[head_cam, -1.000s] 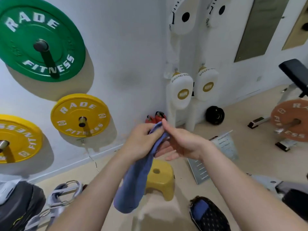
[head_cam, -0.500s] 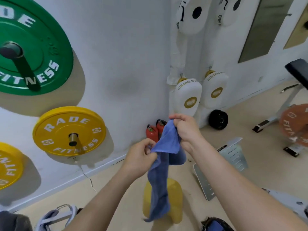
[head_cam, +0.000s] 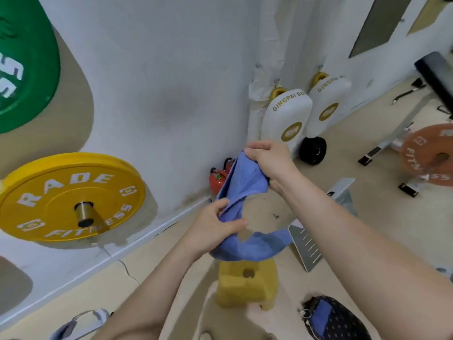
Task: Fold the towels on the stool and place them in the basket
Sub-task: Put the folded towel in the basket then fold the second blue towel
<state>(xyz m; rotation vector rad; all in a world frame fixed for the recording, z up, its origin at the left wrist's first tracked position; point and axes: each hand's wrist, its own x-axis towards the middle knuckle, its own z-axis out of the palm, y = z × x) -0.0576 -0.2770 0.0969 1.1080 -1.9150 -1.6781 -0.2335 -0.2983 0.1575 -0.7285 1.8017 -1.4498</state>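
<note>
A yellow weight plate (head_cam: 71, 197) is hanging on the wall at left. The left hand (head_cam: 215, 229) is pinching the lower part of the blue towel (head_cam: 245, 182), thumb and fingers closed on the cloth. The towel is hanging in the air between the 2 hands, its tail drooping just above the yellow stool (head_cam: 235, 288). The right hand (head_cam: 267, 158) is gripping the towel's upper corner, fingers curled round it. The dark dotted basket (head_cam: 348, 320) is sitting on the floor at lower right, holding 1 blue cloth (head_cam: 322, 315).
</note>
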